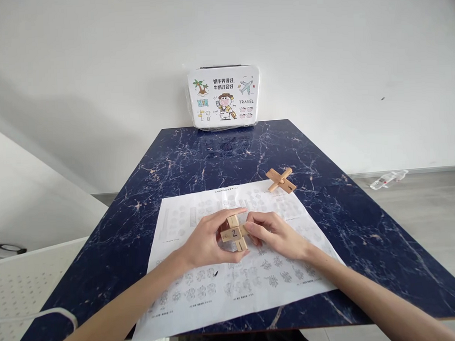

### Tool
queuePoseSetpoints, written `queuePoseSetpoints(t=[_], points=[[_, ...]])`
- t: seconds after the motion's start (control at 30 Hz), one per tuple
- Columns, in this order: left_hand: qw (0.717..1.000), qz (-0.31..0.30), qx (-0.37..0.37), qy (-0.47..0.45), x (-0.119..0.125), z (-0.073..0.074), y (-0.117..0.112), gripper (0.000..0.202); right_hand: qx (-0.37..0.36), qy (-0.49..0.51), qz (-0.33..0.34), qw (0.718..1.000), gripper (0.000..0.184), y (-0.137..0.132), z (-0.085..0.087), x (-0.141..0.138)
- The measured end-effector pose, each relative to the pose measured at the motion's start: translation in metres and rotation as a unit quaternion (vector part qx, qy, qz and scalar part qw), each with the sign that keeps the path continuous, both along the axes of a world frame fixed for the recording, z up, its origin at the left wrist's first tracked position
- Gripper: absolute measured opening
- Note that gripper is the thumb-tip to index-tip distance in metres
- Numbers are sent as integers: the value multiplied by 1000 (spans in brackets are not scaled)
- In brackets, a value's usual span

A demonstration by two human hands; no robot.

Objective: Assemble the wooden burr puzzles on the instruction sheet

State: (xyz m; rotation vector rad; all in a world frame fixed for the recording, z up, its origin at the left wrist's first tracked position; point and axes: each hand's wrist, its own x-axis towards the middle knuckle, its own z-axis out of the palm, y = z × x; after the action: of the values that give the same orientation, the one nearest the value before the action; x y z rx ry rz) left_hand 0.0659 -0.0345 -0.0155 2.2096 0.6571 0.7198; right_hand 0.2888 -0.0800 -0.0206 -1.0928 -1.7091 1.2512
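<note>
A cluster of interlocked wooden puzzle bars (234, 234), one marked "2", sits between both hands over a printed instruction sheet (239, 284). My left hand (209, 241) curls round its left side, thumb and fingers closed on the wood. From the right, my right hand (276, 234) pinches the same cluster with its fingertips. Two more wooden bars crossed into an X (281, 180) lie on the table beyond the sheet, untouched.
The dark blue marbled table (197, 161) stands against a white wall. A white illustrated case reading "TRAVEL" (224, 97) leans at the far edge. A white perforated chair (22, 282) is at the lower left. A plastic bottle (388, 179) lies on the floor at right.
</note>
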Motion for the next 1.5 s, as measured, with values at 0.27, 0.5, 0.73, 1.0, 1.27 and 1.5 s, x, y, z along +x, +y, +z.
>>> queuePoseSetpoints(t=[0.27,0.5,0.73,1.0,1.27,1.5], points=[[988,95,-123,-2,-1,3,4,81,-224,288,-118,924,45,13,-3,7],[986,115,-117,-10,-1,-3,7,55,-288,402,-168,853,29,20,0,18],[997,45,-40,45,-2,-3,6,16,-270,322,-89,903,26,14,2,12],[961,-72,247,98,-3,-12,0,21,-222,248,-12,943,29,10,3,9],[954,-75,273,97,-4,-13,1,21,-206,216,6,954,33,10,4,7],[952,-75,281,96,-5,-14,1,21,-203,216,12,955,32,10,2,9]])
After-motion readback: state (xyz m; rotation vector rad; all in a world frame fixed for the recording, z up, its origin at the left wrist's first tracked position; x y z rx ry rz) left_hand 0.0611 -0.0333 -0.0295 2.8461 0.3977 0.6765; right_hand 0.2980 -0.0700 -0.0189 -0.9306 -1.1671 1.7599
